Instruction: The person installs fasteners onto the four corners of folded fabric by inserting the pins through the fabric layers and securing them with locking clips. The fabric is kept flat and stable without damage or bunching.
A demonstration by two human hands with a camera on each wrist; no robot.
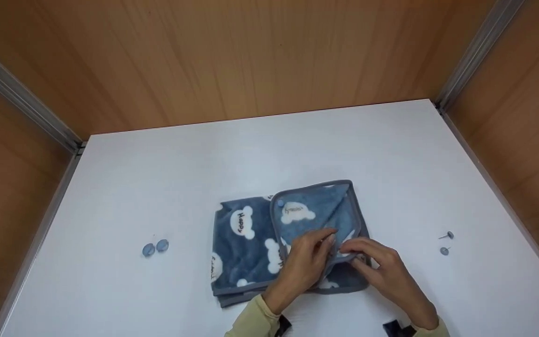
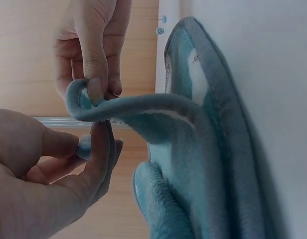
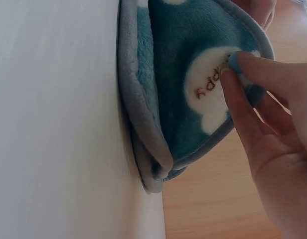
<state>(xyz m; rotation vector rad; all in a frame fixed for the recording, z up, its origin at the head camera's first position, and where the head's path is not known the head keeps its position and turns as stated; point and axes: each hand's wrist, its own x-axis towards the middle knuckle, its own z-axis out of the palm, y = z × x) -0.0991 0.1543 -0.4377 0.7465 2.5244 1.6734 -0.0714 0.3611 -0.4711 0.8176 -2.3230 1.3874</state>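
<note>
A blue blanket [image 1: 241, 262] with white bear-head prints and grey edging lies folded, its right flap lifted. My left hand [image 1: 304, 262] is over that flap; in the left wrist view its thumb and forefinger pinch a small light-blue round cap [image 2: 83, 147] near the blanket's edging [image 2: 143, 102]. My right hand [image 1: 386, 267] is at the flap's lower right corner. In the right wrist view its thumb and finger pinch a blue pin head [image 3: 234, 62] against the white print [image 3: 208, 89]; the pin's shaft is hidden. A blue button [image 1: 280, 202] sits at the flap's upper left corner.
Two light-blue round caps [image 1: 155, 247] lie on the white table [image 1: 110, 187] to the left. On the right are two pins [image 1: 447, 242] with round heads and thin shafts. Wooden panels [image 1: 251, 56] stand behind the table and along its sides.
</note>
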